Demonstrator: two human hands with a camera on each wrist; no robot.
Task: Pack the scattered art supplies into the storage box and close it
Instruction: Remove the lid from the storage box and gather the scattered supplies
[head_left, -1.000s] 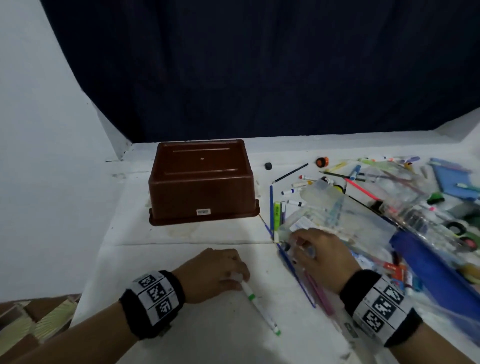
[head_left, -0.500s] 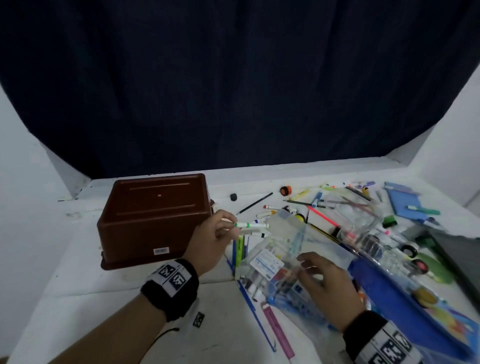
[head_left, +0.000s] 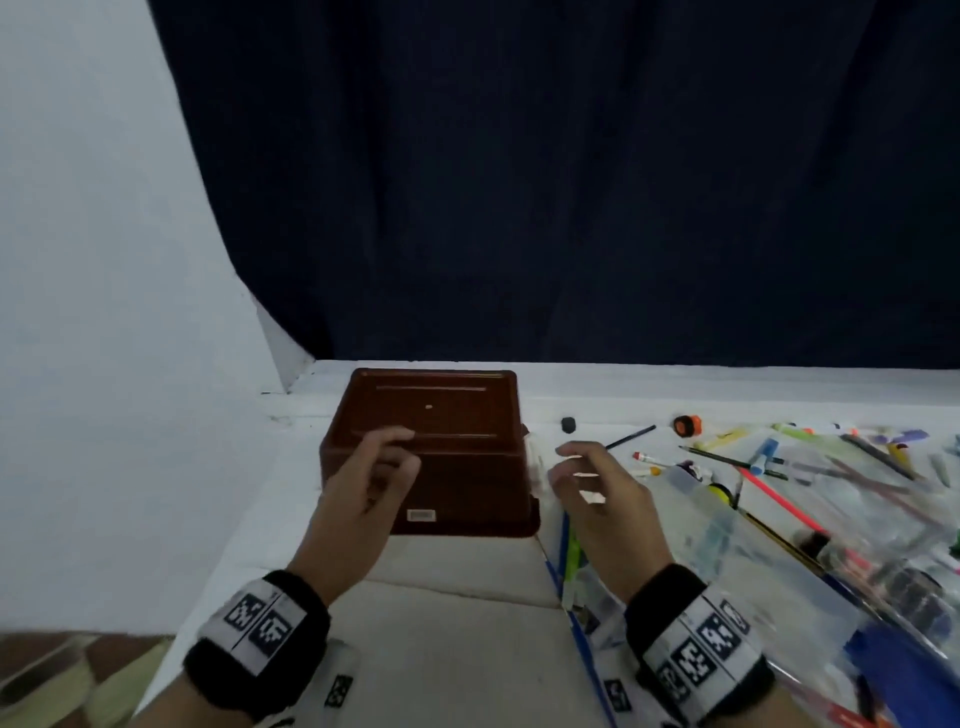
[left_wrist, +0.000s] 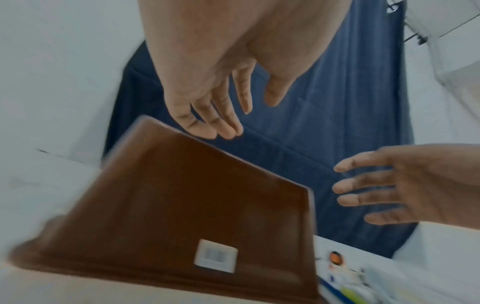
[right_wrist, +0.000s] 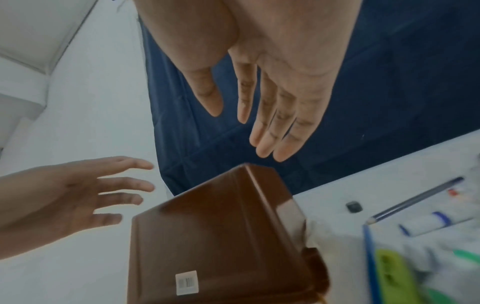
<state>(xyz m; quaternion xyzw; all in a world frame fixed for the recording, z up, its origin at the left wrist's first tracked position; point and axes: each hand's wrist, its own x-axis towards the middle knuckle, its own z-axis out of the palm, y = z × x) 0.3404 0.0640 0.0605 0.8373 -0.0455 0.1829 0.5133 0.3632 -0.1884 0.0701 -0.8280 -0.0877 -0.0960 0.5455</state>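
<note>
The brown storage box (head_left: 441, 415) stands bottom-up on the white table, a barcode sticker (head_left: 421, 515) on its near wall. My left hand (head_left: 395, 452) hovers over the box's near-left part, fingers relaxed and holding nothing; the left wrist view shows it (left_wrist: 226, 115) open above the box (left_wrist: 194, 205). My right hand (head_left: 571, 462) hovers just right of the box, empty, with fingers straight (right_wrist: 259, 127) above the box (right_wrist: 221, 236). A pale blurred streak (head_left: 535, 462) lies beside the box's right wall. Scattered pens and markers (head_left: 779, 467) lie to the right.
A clear plastic pouch (head_left: 753, 530) and a blue folder (head_left: 893, 665) lie at the right. A green highlighter (head_left: 573, 556) and a blue pen lie under my right wrist. A black cap (head_left: 569, 424) and an orange cap (head_left: 687, 425) sit farther back. A dark curtain hangs behind; a white wall stands at the left.
My left hand no longer holds the green-and-white marker. My right hand has lifted off the clear pouch. Both hands now hover at the box, one on each side.
</note>
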